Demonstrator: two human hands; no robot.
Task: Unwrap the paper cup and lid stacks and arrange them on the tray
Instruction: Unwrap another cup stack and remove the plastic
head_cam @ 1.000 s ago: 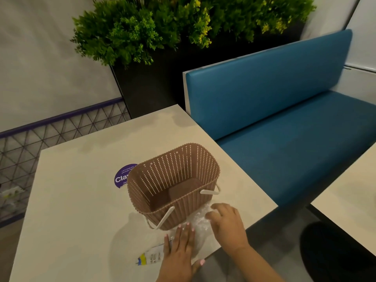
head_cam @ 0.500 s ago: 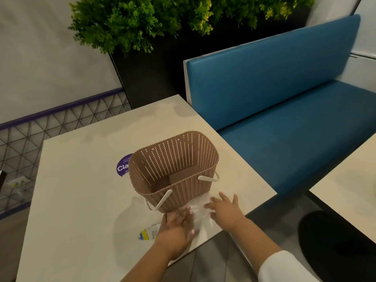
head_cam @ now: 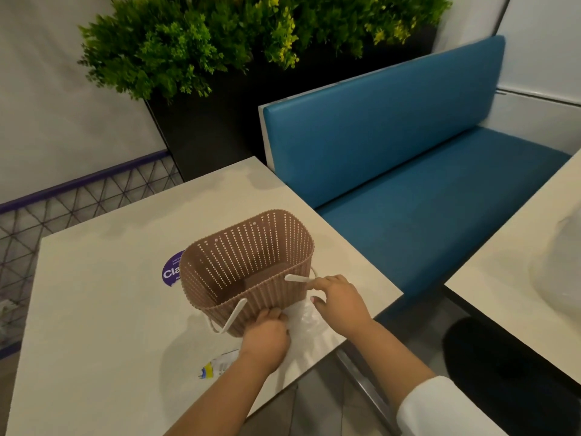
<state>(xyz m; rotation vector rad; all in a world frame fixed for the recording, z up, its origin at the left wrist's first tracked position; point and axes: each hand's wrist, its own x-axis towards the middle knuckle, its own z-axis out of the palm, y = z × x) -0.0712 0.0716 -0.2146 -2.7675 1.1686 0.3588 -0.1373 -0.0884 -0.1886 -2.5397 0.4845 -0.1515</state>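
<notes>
Table point(head_cam: 103, 309): wrapper point(head_cam: 303, 319), perhaps flat, between hands.

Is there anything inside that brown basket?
No, the brown basket shows only its bare floor through the open top, while the clear plastic wrap lies outside it on the table.

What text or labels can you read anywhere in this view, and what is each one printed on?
"Cla": large white letters on the round purple sticker on the beige table top; the rest is hidden behind the brown perforated plastic basket.
Small white print above those letters on the same sticker: too small to read.
White printed label with blue and yellow marks beside the left hand: print blurred, unreadable.
</notes>
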